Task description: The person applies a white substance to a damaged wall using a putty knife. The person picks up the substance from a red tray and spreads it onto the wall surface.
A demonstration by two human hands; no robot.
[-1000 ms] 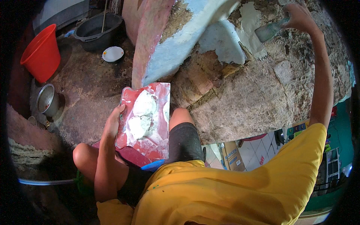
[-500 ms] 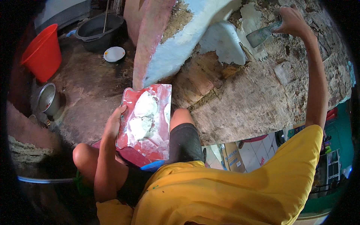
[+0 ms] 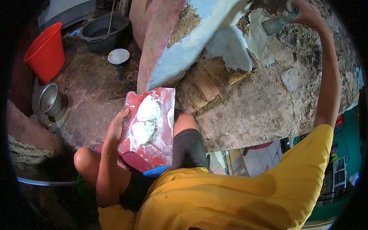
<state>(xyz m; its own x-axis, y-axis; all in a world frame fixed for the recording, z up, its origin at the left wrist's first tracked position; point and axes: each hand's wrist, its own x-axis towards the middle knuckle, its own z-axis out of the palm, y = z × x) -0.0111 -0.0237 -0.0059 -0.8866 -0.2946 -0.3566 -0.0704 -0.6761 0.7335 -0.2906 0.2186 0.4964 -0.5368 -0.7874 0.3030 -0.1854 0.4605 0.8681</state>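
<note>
Right hand [image 3: 309,16]: fingers closed around the scraper [image 3: 276,25]. The flat blade has moved up the smooth white patch [image 3: 260,44] since 0.5 s ago (spreading appears unfinished). Left hand [image 3: 118,120]: thumb clamping the red board [image 3: 165,132]; right of this grip, 2 lumpy paste mounds [image 3: 148,110]. Below the right grip: rough, pitted wall [image 3: 249,103].

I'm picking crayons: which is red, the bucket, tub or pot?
The bucket at the far left is red. The wide tub is dark grey, and the pot below the bucket is silvery.
</note>
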